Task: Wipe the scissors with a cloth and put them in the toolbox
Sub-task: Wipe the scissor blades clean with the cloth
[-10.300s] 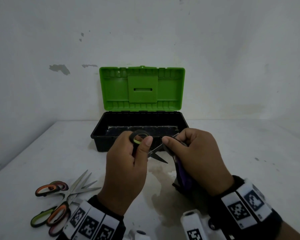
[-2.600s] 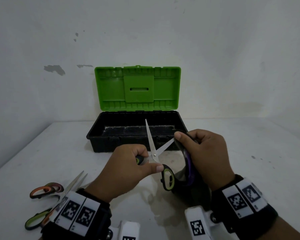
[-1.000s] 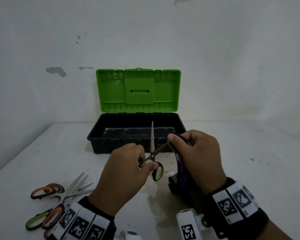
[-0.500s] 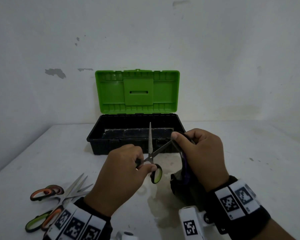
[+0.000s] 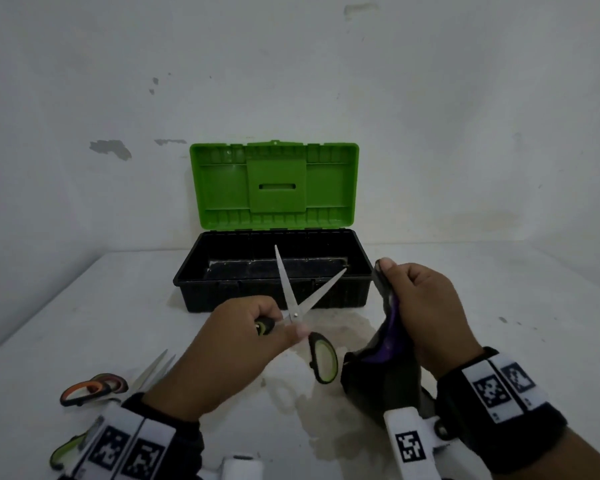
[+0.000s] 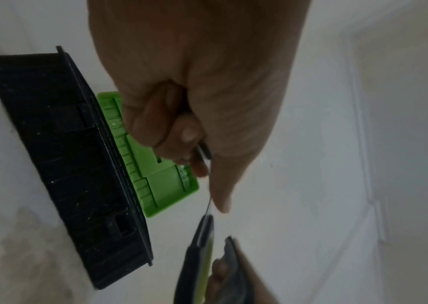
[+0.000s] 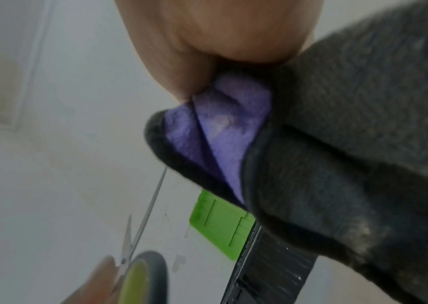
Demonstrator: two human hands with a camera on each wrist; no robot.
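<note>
In front of the toolbox (image 5: 274,271), the left hand (image 5: 236,344) grips the scissors (image 5: 297,306), blades now spread; the cloth (image 5: 385,341), clenched in the right hand (image 5: 426,317), has come off them, so wiping pauses.

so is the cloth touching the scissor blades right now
Apart. The head view shows the cloth in the right hand, with a bare gap beside the open blades of the scissors.
</note>
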